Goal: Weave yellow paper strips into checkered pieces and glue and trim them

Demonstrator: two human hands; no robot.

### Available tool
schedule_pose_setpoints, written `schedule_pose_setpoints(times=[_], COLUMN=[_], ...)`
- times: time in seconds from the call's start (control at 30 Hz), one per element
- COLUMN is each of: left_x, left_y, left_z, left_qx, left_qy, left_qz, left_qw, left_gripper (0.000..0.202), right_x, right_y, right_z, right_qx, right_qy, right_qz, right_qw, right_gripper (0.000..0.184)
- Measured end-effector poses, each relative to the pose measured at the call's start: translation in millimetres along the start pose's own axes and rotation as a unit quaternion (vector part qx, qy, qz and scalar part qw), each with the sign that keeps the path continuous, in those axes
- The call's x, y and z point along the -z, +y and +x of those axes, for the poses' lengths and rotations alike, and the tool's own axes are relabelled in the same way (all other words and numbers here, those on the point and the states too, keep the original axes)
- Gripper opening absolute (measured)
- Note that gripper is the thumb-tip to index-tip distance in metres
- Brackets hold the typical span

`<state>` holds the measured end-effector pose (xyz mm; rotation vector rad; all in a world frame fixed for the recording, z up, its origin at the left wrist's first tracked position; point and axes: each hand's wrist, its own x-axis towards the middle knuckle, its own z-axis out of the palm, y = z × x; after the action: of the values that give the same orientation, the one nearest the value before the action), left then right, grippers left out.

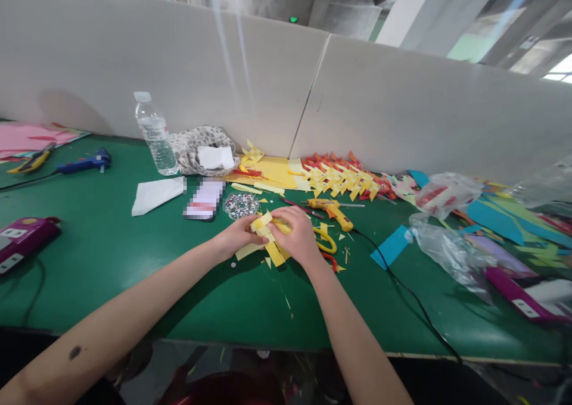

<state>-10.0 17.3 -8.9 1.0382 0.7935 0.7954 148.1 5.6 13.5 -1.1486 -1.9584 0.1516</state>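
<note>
Between my two hands, above the green table (192, 298), is a piece woven from yellow paper strips (270, 238). My left hand (239, 236) pinches its left side. My right hand (295, 232) has its fingers closed round the right side, and the palm hides part of the strips. Scissors with yellow handles (328, 238) lie just right of my right hand, with a red handle (331, 261) below them. A yellow glue gun (333, 211) rests behind, its cord running to the right. Close behind my left hand sits a dish of small googly eyes (241, 204).
A phone (205, 199), a water bottle (156, 134) and a patterned cloth bag (192, 146) stand left of centre. Finished yellow woven fish (344, 178) line the wall. Blue paper (393, 246), plastic bags (447, 250) and a purple power strip (513, 295) are right; a blue glue gun (83, 164) lies left.
</note>
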Motion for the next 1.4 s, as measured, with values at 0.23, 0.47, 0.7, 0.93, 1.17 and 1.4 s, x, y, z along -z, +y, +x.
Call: schedule_pose_setpoints(times=[0.23,0.47,0.7,0.93,1.17,1.4], left_x=[-1.7,0.4,2.7,-0.7,-2.6,-2.9], left_y=[0.1,-1.2,-2.8,-0.5,1.5,3.4], left_z=[-1.8,-0.1,-0.6,-3.5,-4.5,-6.7], left_qx=[0.019,-0.002,-0.01,-0.007,0.003,0.013], left_qy=[0.018,-0.012,-0.034,-0.051,-0.043,-0.042], left_qz=[0.014,0.006,0.038,0.054,0.048,0.053], left_qw=[1.0,1.0,0.999,0.997,0.998,0.998], left_gripper=[0.032,0.038,0.044,0.047,0.039,0.04], right_x=[0.8,1.8,2.9,4.4,5.1,5.7], right_y=[-2.0,0.1,1.9,-0.6,-1.9,-2.3], right_z=[-0.5,0.7,1.2,1.7,1.6,1.1], right_qx=[0.011,-0.009,-0.01,-0.008,-0.01,-0.021], right_qy=[-0.011,0.011,-0.001,-0.037,-0.035,-0.041], right_qz=[-0.006,-0.02,-0.019,-0.018,-0.024,0.002], right_qw=[1.0,1.0,1.0,0.999,0.999,0.999], right_gripper=[0.008,0.013,0.036,0.042,0.033,0.034])
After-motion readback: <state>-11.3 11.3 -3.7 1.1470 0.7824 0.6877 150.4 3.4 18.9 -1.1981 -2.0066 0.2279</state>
